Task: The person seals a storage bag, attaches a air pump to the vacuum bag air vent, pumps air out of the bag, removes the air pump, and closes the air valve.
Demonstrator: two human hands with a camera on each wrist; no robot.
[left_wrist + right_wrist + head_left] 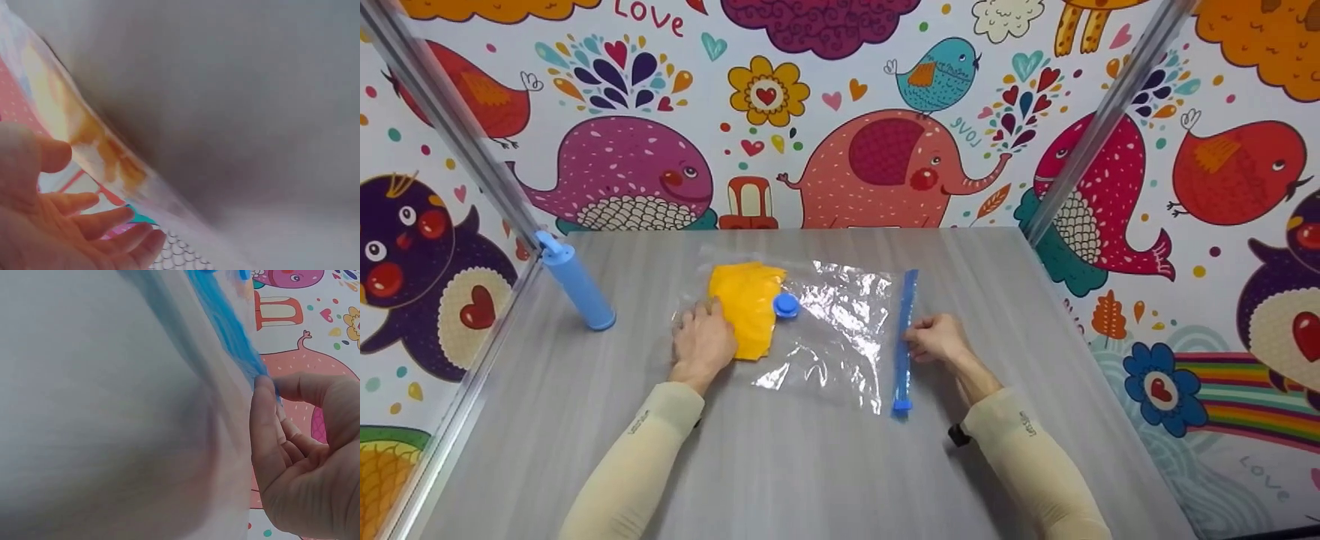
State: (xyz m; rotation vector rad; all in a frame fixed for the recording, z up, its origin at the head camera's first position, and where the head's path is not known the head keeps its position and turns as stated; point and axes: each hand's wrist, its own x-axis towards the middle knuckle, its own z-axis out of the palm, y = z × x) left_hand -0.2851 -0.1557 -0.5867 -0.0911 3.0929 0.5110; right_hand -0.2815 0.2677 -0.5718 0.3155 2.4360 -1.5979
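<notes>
A clear vacuum storage bag (pixel 832 337) lies flat on the table, with a folded yellow item (pixel 746 307), seemingly cloth, inside its left end. A round blue valve (pixel 787 304) sits beside the yellow item. My left hand (pixel 703 337) rests on the bag's left end; in the left wrist view its fingers (pixel 112 225) are spread and fairly straight. At the other end, my right hand (pixel 939 339) pinches the blue zip strip (pixel 907 330) between thumb and forefinger, as the right wrist view shows. A blue slider (pixel 901 406) sits at the strip's near end.
A blue hand pump (pixel 577 289) stands at the left of the grey table (pixel 810 472). Printed walls (pixel 840 75) with metal corner posts (pixel 1080 142) enclose the back and sides.
</notes>
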